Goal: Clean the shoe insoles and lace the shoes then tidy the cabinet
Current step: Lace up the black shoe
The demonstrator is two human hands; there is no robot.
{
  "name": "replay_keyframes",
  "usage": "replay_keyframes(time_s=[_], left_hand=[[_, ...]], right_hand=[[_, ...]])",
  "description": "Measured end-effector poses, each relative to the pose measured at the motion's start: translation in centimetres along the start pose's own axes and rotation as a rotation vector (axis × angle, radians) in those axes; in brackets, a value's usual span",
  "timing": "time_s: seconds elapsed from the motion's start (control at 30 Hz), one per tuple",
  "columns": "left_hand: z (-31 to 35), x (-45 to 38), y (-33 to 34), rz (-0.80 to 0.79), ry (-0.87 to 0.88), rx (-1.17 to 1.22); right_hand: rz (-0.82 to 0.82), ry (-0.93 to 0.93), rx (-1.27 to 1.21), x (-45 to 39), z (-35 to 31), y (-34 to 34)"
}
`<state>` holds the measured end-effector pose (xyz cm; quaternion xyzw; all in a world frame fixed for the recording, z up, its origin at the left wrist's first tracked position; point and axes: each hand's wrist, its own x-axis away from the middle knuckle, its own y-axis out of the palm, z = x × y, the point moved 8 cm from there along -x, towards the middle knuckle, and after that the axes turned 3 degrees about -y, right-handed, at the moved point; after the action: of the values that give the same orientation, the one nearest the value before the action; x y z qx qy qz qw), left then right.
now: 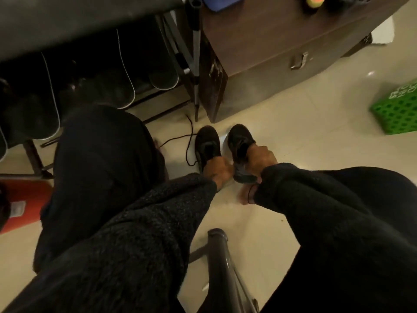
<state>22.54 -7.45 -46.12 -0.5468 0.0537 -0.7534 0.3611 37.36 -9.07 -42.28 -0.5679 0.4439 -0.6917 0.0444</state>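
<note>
Dark fuzzy sleeves [140, 222], black trousers [101, 154]

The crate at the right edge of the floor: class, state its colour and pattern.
Bright green crate with a grid of round holes and white lettering; seen in the head view.

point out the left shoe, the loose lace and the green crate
left shoe [206, 143]: head view, on its toe top.
loose lace [188, 150]: head view, on the strand on the floor.
green crate [397, 111]: head view, on its perforated side.
</note>
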Motion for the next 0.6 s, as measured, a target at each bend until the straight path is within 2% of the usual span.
replay_keyframes(time_s=[0.07,0.13,0.17,0.23,0.37,0.47,0.6], left_hand=[[-2.1,-0.9,2.6,-0.099,0.005,-0.28],[-4.8,-1.4,5.1,-0.266,-0.002,-0.46],[-6.1,-1.7,6.1,-0.349,-0.014,-0.503],[-8.2,-2.1,7.1,-0.45,-0.029,-0.552],[-8.6,-2.7,7.0,-0.432,0.023,-0.607],[-7.2,-2.3,6.0,-0.414,0.041,-0.587],[-3.9,-1.0,3.8,-0.367,0.084,-0.649]], right_hand=[[0.045,0.065,-0.002,-5.8,2.8,5.5],[0.121,0.122,0.027,-4.5,2.4,5.6],[0.121,0.132,0.032,-3.8,2.0,5.6],[0.005,0.102,0.041,-2.9,1.0,6.8],[-0.16,0.077,-0.149,-3.2,-0.4,10.8],[-0.221,0.045,-0.243,-3.6,-1.1,12.5],[-0.22,-0.012,-0.408,-3.1,-3.4,10.0]])
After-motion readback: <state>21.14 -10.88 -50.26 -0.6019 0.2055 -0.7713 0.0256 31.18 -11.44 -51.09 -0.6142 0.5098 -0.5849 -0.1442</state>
